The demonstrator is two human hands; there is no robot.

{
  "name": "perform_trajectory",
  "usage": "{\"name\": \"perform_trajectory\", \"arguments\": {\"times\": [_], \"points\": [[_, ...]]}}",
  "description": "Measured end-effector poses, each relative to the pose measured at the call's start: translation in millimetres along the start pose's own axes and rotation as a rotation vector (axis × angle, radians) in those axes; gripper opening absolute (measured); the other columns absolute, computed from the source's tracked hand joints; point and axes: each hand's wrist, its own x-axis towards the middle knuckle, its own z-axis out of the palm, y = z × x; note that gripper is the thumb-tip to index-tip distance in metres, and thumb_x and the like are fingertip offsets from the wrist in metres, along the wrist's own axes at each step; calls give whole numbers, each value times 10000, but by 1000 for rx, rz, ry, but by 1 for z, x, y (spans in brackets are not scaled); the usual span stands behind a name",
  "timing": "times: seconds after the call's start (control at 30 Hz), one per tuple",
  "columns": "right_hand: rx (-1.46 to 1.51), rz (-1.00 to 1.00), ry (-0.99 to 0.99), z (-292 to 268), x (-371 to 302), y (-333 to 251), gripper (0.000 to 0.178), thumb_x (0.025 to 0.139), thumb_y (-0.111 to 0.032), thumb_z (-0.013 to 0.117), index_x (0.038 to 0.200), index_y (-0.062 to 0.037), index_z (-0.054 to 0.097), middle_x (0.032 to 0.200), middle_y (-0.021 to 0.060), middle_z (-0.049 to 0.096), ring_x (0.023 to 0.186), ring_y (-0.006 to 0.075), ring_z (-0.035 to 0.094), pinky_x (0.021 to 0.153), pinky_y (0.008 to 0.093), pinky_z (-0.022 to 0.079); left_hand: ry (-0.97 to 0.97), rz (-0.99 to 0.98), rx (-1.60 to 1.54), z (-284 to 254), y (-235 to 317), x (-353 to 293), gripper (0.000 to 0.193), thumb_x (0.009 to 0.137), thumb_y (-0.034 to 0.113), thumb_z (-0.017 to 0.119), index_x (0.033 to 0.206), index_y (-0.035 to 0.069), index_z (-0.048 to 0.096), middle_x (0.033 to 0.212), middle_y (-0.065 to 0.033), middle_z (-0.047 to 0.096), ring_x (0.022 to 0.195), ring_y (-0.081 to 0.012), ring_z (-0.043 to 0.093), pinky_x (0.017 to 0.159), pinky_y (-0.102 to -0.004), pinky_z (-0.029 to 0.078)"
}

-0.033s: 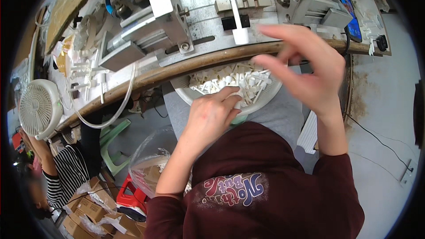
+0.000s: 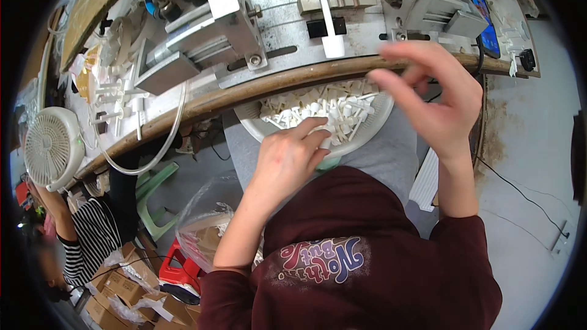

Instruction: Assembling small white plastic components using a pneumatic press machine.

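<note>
My left hand is over the near side of a white basket on my lap. Its curled fingers close around a small white plastic piece, partly hidden by them. Many loose white plastic pieces, some with thin stems, fill the basket. To the right, my right hand is raised near the bench edge, thumb and forefinger apart with nothing between them. Left of it, a white stemmed plastic part rests in the metal clamping fixture, its wide end toward me.
Metal slide blocks flank the fixture. The wooden bench edge runs above the basket. A phone lies at the far right, a white fan at the left. A clear tube loops below the bench. Another person is at lower left.
My right hand has shifted slightly right and down, away from the stemmed part. The left hand has barely moved, staying at the basket.
</note>
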Motion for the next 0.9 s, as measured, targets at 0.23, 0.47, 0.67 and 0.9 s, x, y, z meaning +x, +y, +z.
{"name": "perform_trajectory", "arguments": {"times": [0.23, 0.47, 0.67, 0.9], "points": [[-253, 190, -336, 54, -104, 76, 266, 736, -51, 760, 993, -71, 693, 988, 67, 627, 825, 259, 678, 680, 392, 567, 60, -95, 60, 20, -14, -19, 375, 795, 205, 790, 1145, 98, 707, 1273, -54, 647, 729, -259, 716, 666, -369, 579], [-425, 253, -486, 104, -134, 109, 295, 750, -70, 736, 1041, -64, 683, 1038, 112, 640, 923, 309, 685, 756, 426, 576, 114, -73, 68, 31, -13, -18, 502, 805, 224, 821, 1268, 101, 669, 1240, -47, 674, 628, -148, 668, 587, -311, 553], [-411, 205, -532, 109, -140, 125, 231, 760, -54, 713, 985, -44, 666, 945, 121, 649, 824, 325, 687, 723, 424, 570, 150, -36, 48, 36, -12, -16, 471, 825, 193, 804, 1266, 100, 667, 1107, -55, 712, 613, -156, 665, 568, -310, 543], [-254, -78, -340, 68, -127, 88, 199, 748, -42, 690, 936, -7, 637, 869, 110, 640, 739, 272, 692, 630, 363, 566, 188, -128, -258, 45, -7, -14, 396, 829, 84, 804, 1211, 73, 701, 1056, -83, 720, 734, -178, 714, 678, -309, 588]]}}
